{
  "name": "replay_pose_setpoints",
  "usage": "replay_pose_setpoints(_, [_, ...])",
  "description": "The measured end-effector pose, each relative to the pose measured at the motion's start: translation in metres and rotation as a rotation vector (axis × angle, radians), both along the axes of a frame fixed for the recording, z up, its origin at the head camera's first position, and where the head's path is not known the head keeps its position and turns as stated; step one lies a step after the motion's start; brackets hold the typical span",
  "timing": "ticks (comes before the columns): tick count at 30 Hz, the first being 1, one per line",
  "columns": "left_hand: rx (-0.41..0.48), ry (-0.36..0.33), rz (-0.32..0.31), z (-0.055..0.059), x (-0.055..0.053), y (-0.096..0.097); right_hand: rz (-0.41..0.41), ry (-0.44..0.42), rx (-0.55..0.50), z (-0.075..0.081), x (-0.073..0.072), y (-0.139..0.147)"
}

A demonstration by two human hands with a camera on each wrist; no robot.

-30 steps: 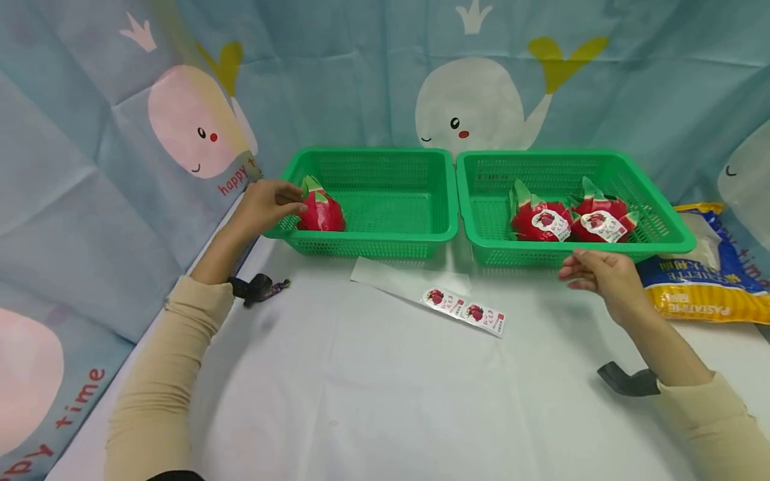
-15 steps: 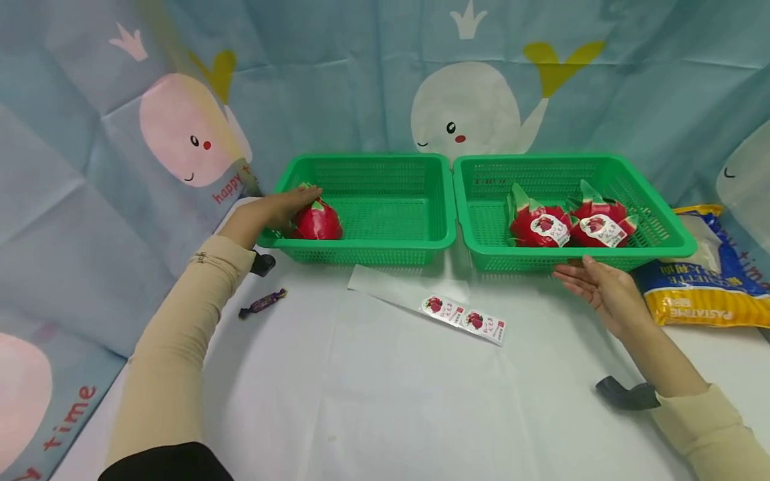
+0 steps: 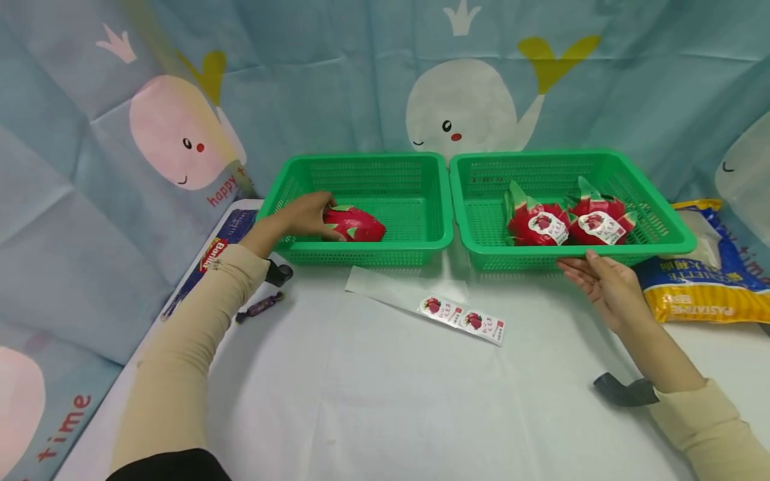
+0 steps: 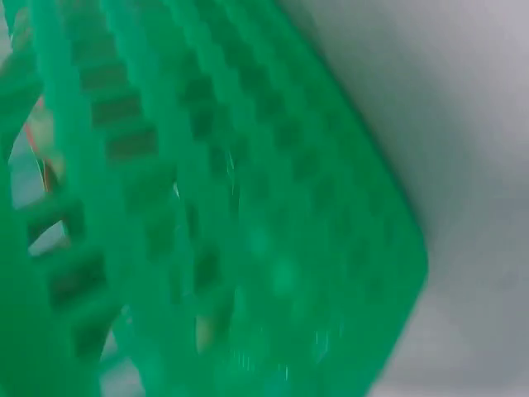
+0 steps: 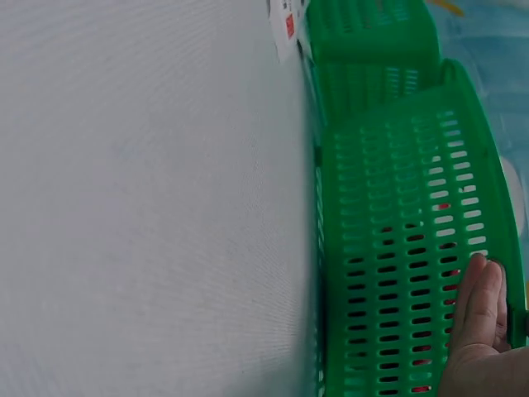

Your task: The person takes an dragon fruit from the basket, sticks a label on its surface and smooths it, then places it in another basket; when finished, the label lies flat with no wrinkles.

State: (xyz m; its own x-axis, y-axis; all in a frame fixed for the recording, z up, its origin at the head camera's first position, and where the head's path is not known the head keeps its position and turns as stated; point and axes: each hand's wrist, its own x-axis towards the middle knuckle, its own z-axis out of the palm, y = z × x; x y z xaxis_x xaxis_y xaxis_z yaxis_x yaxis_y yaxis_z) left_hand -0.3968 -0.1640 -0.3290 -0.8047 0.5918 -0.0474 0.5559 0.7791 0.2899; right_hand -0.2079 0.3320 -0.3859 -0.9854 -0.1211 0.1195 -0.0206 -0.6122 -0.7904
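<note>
In the left green basket (image 3: 367,245), my left hand (image 3: 303,215) holds a red dragon fruit (image 3: 361,224) by its left end, thumb in front and fingers over the top. The fruit lies on its side. The left wrist view shows mostly the blurred basket wall (image 4: 248,165). My right hand (image 3: 604,284) rests against the front of the right green basket (image 3: 517,257), its thumb at the rim. In the right wrist view its straight fingers (image 5: 481,302) touch the slotted wall. Two dragon fruits (image 3: 537,224) (image 3: 604,220) with white labels sit in the right basket.
A backing strip (image 3: 391,286) with two dragon fruit stickers (image 3: 462,318) lies before the baskets. A wrapped candy (image 3: 260,306) and a blue Barilla box (image 3: 222,244) are at the left. A blue and yellow pasta bag (image 3: 710,284) lies at the right.
My left hand has reached into the left basket, taken hold of the dragon fruit and moved it right, tipping it onto its side. My right hand has moved up against the right basket.
</note>
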Motion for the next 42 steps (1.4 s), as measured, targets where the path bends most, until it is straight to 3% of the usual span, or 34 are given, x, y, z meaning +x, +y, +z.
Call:
replay_pose_setpoints(2, [0.049,-0.029,0.039,-0.006,0.001,0.007,0.000,0.013,-0.003,-0.001,0.000,-0.001])
replay_pose_setpoints(5, [0.117,-0.125,0.110,-0.013,0.001,0.015,-0.016,0.012,0.008,-0.002,0.000,-0.002])
replay_pose_setpoints(9, [0.181,-0.204,0.191,-0.015,0.003,0.023,-0.024,0.016,0.017,-0.002,0.000,-0.001])
replay_pose_setpoints(16, [0.208,-0.158,0.224,-0.015,0.004,0.025,-0.015,0.040,-0.010,-0.003,0.000,-0.003])
replay_pose_setpoints(21, [0.347,-0.086,0.209,-0.013,0.007,0.023,-0.020,0.023,-0.039,-0.001,0.001,-0.003])
replay_pose_setpoints(27, [0.526,0.051,0.188,0.012,0.014,0.024,-0.011,0.011,-0.060,0.001,0.001,-0.002])
replay_pose_setpoints(32, [0.598,0.084,0.198,0.040,0.034,0.023,-0.023,-0.002,-0.047,0.002,0.001,-0.003])
replay_pose_setpoints(36, [0.604,0.122,0.191,0.054,0.065,0.027,-0.031,-0.018,-0.034,0.002,0.001,-0.004])
replay_pose_setpoints(39, [0.588,0.172,0.136,0.053,0.098,0.034,-0.032,-0.019,-0.037,0.002,0.002,-0.005])
replay_pose_setpoints(42, [0.576,0.197,0.043,0.041,0.131,0.042,-0.032,-0.011,-0.033,0.003,0.002,-0.005])
